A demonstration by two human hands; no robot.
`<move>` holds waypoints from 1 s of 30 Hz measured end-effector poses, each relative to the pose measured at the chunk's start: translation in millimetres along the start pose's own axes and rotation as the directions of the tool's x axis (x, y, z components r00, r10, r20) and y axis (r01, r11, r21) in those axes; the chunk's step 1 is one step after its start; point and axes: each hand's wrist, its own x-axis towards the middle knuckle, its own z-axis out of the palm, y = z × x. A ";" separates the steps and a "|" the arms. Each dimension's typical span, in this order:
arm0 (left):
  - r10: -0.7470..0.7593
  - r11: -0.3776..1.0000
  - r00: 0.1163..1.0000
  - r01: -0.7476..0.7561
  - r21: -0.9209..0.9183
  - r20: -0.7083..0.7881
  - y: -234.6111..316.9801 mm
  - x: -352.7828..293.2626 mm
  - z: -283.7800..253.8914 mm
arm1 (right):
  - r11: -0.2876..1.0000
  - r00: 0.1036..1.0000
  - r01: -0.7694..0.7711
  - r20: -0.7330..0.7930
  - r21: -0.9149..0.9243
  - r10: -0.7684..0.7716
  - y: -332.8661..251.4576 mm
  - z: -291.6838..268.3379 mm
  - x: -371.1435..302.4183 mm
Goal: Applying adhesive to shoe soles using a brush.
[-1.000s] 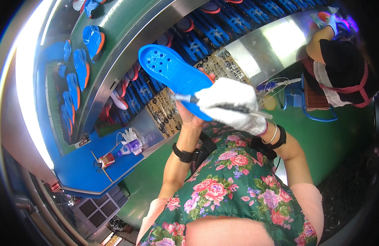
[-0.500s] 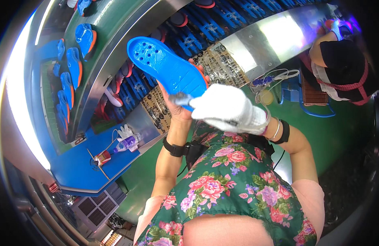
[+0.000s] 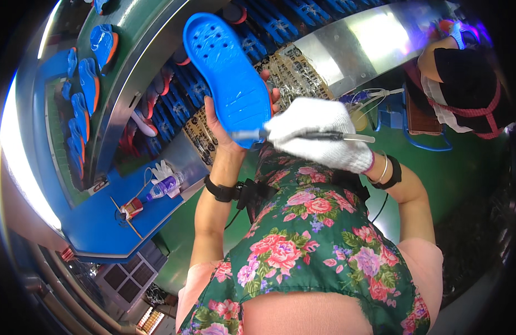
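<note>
My bare left hand point(image 3: 225, 138) is closed around a blue shoe sole point(image 3: 235, 89) with an orange edge, its thumb on one side and fingertips on the other. The sole's inner face is turned up and looks wet and glossy, with several small holes near the far end. In a white knit glove, my right hand point(image 3: 319, 131) grips a slim brush point(image 3: 358, 138). The brush's blurred tip lies over the near end of the sole; I cannot tell whether it touches.
Several blue and orange soles point(image 3: 89, 84) lie on a green conveyor point(image 3: 132, 36) at left. Below it, a blue shelf point(image 3: 96, 223) bears a purple-labelled bottle point(image 3: 164, 187). Blue racks point(image 3: 277, 25) hold shoes beyond a metal ledge point(image 3: 353, 47). Another person point(image 3: 459, 84) works at far right.
The sole has moved away from me and turned more upright in my left hand. My right hand has shifted slightly farther from me, and the brush handle now shows clearly.
</note>
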 end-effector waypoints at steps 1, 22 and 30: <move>-0.050 0.998 0.998 0.048 0.033 0.040 1.7 2.4 1.8 | 0.998 0.998 0.063 -0.027 0.003 -0.063 8.2 -0.6 -0.8; -0.398 0.903 0.907 0.361 0.233 0.136 22.1 10.9 9.6 | 0.959 0.942 0.281 0.180 0.027 -0.281 -8.1 4.8 -33.9; -0.410 0.873 0.906 0.355 0.334 0.109 26.4 15.5 9.8 | 0.988 0.993 0.080 0.080 0.129 -0.091 -10.2 10.8 -31.7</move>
